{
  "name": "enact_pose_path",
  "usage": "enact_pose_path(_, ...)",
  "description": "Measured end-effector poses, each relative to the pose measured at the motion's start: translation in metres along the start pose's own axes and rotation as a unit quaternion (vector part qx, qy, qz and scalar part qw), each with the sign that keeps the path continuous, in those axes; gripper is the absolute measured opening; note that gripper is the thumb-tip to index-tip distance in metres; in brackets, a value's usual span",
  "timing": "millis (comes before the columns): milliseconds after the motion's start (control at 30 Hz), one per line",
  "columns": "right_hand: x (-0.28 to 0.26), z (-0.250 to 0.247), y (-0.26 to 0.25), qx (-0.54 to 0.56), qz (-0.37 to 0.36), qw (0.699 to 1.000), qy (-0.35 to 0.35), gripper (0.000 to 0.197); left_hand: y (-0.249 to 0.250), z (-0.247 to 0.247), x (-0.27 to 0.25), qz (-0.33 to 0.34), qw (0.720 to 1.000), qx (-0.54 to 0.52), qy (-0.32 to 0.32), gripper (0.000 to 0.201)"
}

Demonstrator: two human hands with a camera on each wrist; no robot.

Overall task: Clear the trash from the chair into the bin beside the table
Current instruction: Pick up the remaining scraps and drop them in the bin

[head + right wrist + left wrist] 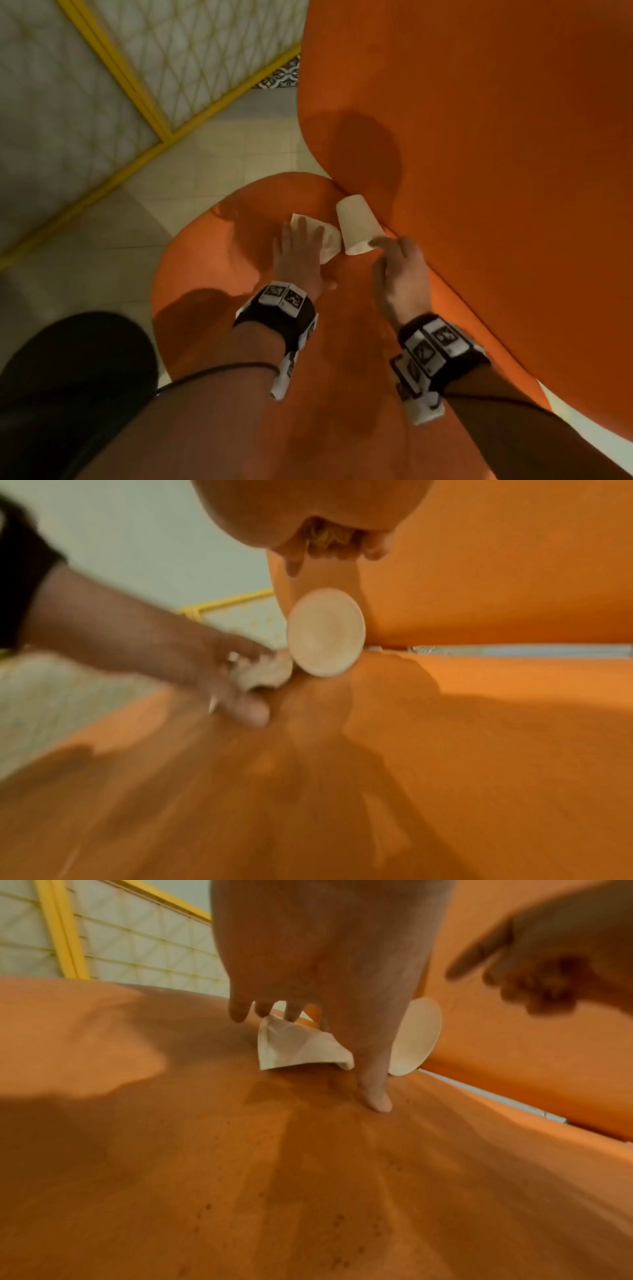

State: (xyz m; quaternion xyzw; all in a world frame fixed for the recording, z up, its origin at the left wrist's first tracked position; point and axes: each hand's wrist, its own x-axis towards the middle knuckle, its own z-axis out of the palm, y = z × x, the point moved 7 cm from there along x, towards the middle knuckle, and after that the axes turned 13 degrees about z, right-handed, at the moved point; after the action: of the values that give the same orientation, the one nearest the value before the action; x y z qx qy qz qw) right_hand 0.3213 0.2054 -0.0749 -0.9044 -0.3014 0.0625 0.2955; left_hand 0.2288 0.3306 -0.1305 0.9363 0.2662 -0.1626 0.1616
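The orange chair [359,342] is taking up most of the head view, its seat lying under both hands and its backrest rising just beyond the fingertips.

The left hand [299,255] is lying spread over the crumpled napkin [329,241]: in the left wrist view its fingers [236,1012] are hanging straight down onto the napkin's far edge, slightly apart, while the thumb is pressing the seat on the near side. They are not yet closing round it, so the napkin is sitting directly beneath the palm.

The right hand [399,270] is reaching toward the paper cup [356,226], index finger stretched out and touching the rim, the other fingers loosely curled and holding nothing. The cup is lying on its side, just ahead and to the left of those fingertips, wedged against the seam where seat meets backrest. Its long axis is running away from the hand, base pointing far, open mouth facing the wrist. The right hand is the nearer one to it; cup and napkin are lying just beside each other.

Counted: one chair, one cup, one napkin. The bin is not showing in any view.
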Motion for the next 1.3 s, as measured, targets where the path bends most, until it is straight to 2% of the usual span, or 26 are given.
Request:
enact_pose_path(33, 0.016, 0.000, -0.008, -0.023, 0.007, 1.000, 0.006, 0.036, -0.002, 0.005, 0.002, -0.002, 1.000, 0.003, -0.020, 0.101)
enact_pose_path(133, 0.061, 0.020, -0.008, -0.121, 0.134, 0.981, -0.073, 0.069, -0.004, 0.006, 0.003, 0.004, 1.000, 0.021, -0.009, 0.086)
enact_pose_path(233, 0.074, 0.045, -0.011, -0.229, 0.138, 0.953, -0.142, 0.084, -0.003, 0.003, -0.001, 0.025, 0.999, 0.035, 0.015, 0.064)
enact_pose_path(367, 0.076, 0.060, -0.004, -0.232, 0.176, 0.938, -0.186, 0.083, -0.011, -0.005, -0.001, 0.029, 0.998, -0.025, 0.052, 0.056)
enact_pose_path(500, 0.073, 0.058, 0.011, -0.144, 0.255, 0.926, -0.236, 0.086, -0.019, -0.027, -0.004, 0.029, 0.985, -0.075, 0.152, 0.043)
enact_pose_path(567, 0.062, 0.055, 0.006, -0.145, 0.226, 0.931, -0.246, 0.076, -0.024, -0.035, -0.006, 0.001, 0.977, -0.102, 0.188, 0.033)
enact_pose_path(667, 0.039, 0.051, -0.004, -0.145, 0.159, 0.947, -0.239, 0.055, -0.031, -0.040, -0.011, -0.072, 0.952, -0.206, 0.213, 0.028)
enact_pose_path(767, 0.019, 0.040, -0.002, -0.080, 0.162, 0.956, -0.229, 0.053, -0.028, -0.040, -0.020, -0.123, 0.914, -0.320, 0.217, 0.034)
enact_pose_path(833, 0.008, 0.023, 0.006, 0.024, 0.206, 0.953, -0.219, 0.051, -0.021, -0.041, -0.026, -0.127, 0.887, -0.385, 0.220, 0.037)
enact_pose_path(900, -0.007, 0.003, 0.013, 0.150, 0.243, 0.934, -0.216, 0.050, -0.012, -0.043, -0.037, -0.107, 0.879, -0.406, 0.227, 0.032)
enact_pose_path(967, -0.025, -0.016, 0.012, 0.241, 0.250, 0.910, -0.225, 0.044, -0.002, -0.038, -0.053, -0.079, 0.870, -0.431, 0.226, 0.022)
enact_pose_path(1133, -0.077, -0.051, -0.010, 0.383, 0.223, 0.845, -0.300, 0.028, 0.042, -0.014, -0.115, 0.005, 0.842, -0.519, 0.146, 0.007)
enact_pose_path(1167, -0.090, -0.056, -0.017, 0.393, 0.210, 0.837, -0.316, 0.026, 0.048, -0.010, -0.133, 0.008, 0.828, -0.543, 0.138, 0.009)
enact_pose_path(1233, -0.116, -0.059, -0.029, 0.408, 0.193, 0.818, -0.357, 0.028, 0.055, -0.005, -0.175, 0.005, 0.774, -0.614, 0.153, 0.010)
enact_pose_path(1300, -0.148, -0.052, -0.040, 0.418, 0.190, 0.787, -0.413, 0.034, 0.052, 0.005, -0.218, -0.017, 0.739, -0.652, 0.167, 0.011)
